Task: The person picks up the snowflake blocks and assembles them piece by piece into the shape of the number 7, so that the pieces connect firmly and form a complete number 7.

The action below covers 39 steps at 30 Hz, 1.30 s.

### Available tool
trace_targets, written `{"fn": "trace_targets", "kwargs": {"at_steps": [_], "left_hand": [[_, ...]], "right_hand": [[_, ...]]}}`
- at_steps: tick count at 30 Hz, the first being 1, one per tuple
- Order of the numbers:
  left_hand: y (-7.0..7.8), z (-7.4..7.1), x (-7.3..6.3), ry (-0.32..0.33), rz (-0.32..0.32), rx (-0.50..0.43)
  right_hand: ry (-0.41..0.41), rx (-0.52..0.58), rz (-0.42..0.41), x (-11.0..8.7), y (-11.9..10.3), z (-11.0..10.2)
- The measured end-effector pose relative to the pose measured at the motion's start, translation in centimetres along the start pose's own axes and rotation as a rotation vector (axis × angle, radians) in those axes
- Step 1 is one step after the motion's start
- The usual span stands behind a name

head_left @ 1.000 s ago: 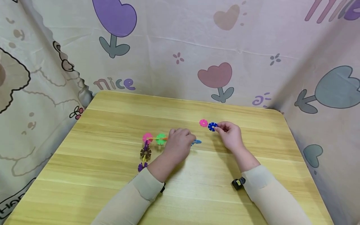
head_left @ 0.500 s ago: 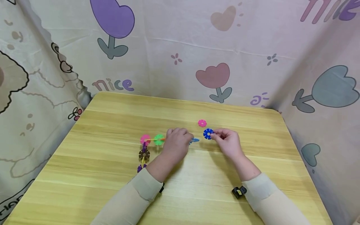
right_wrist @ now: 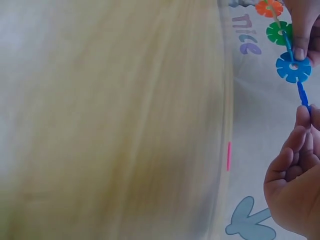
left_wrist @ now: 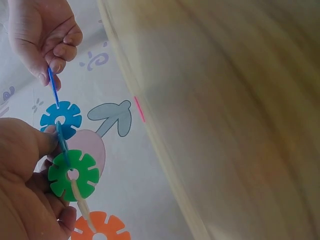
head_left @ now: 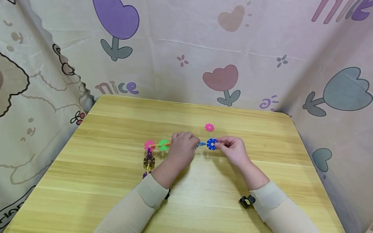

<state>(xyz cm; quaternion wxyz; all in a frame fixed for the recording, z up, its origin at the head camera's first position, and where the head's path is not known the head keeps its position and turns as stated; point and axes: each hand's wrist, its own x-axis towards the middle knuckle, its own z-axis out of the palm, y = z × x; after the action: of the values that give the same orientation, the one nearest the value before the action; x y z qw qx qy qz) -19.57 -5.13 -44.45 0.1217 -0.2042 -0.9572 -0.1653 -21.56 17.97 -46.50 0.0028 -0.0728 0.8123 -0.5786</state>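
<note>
My right hand [head_left: 233, 151] pinches a dark blue notched plastic disc [head_left: 209, 144] between thumb and fingertips. In the right wrist view, this disc's edge meets the notched rim of a light blue disc [right_wrist: 286, 70]. My left hand [head_left: 183, 148] pinches the chain of linked discs near its right end, thumb at the light blue disc. Below that grip, the left wrist view shows a green disc [left_wrist: 90, 175] and an orange disc [left_wrist: 107, 220] in the chain. Farther left, the chain runs to a bright green disc [head_left: 162, 142], then turns at a pink disc [head_left: 147, 144]. My left hand and forearm hide part of it.
A loose pink disc [head_left: 207, 127] lies flat on the wooden table [head_left: 116, 116], beyond my hands. Down the chain's left side sit a brown disc [head_left: 146, 161] and a purple disc [head_left: 145, 175], partly behind my sleeve. A printed curtain [head_left: 169, 77] hangs beyond the table's far edge.
My right hand has carried the dark blue disc away from the loose pink disc, toward me and left, up to the chain's light blue end. My left hand keeps its hold with little movement.
</note>
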Motion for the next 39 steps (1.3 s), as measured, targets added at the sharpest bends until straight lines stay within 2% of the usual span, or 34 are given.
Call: {"fn": "trace_targets", "kwargs": {"at_steps": [6,14,23,39], "left_hand": [[0.00,0.08,0.02,0.008,0.011,0.002],[0.03,0.15,-0.01,0.005,0.021,-0.006],[0.04,0.26,-0.06,0.039,0.039,0.001],[0.00,0.41,-0.14,0.108,0.091,-0.023]], "right_hand": [[-0.042,0.030,0.003,-0.02,0.06,0.10],[-0.054,0.048,0.008,-0.10,-0.14,0.33],[-0.062,0.046,0.019,-0.11,-0.07,0.41],[-0.063,0.107,0.028,-0.10,0.00,0.55]]}}
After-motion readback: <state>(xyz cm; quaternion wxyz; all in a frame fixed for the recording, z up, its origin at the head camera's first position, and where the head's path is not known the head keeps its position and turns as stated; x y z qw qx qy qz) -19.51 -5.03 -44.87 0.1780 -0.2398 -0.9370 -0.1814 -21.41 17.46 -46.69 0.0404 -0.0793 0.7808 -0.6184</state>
